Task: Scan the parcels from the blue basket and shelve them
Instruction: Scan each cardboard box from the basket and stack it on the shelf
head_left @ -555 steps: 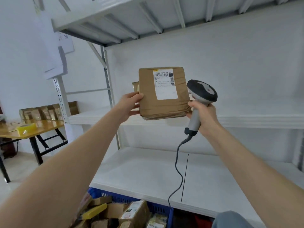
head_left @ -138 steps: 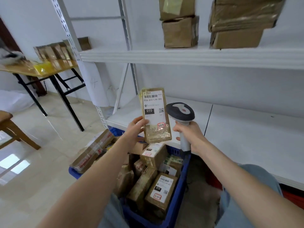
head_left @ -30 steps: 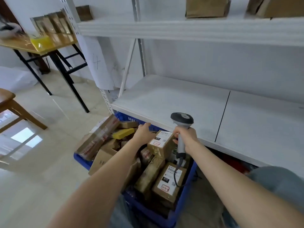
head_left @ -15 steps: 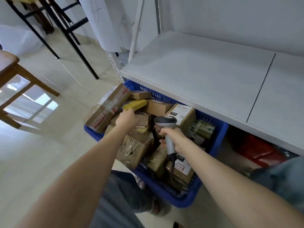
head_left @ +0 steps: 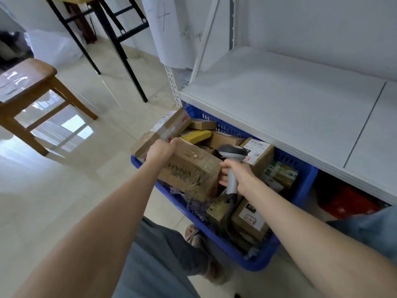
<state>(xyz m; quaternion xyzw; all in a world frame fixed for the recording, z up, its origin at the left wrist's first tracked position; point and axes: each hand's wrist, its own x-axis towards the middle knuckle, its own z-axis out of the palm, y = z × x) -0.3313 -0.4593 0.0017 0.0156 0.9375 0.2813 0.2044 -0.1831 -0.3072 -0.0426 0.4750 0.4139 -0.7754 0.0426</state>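
Box (head_left: pixel 190 172) printed HYNA hangs tilted over the parcels (head_left: pixel 256 152) in the blue basket (head_left: pixel 306 179) under the shelf (head_left: pixel 290 100), left hand (head_left: pixel 160 150) clamped on its far corner to lift it clear, right hand (head_left: pixel 239 177) wrapped round the scanner (head_left: pixel 233 149) handle just beside it, likely ready for its label.

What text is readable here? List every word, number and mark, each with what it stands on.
"HYNA": side of the brown box that the left hand grips; the characters under it are blurred.
"010": upside down, on the lower parcel label in the basket.
A drawn cross: hanging paper sheet.
Barcode label behind the scanner: too small to read.
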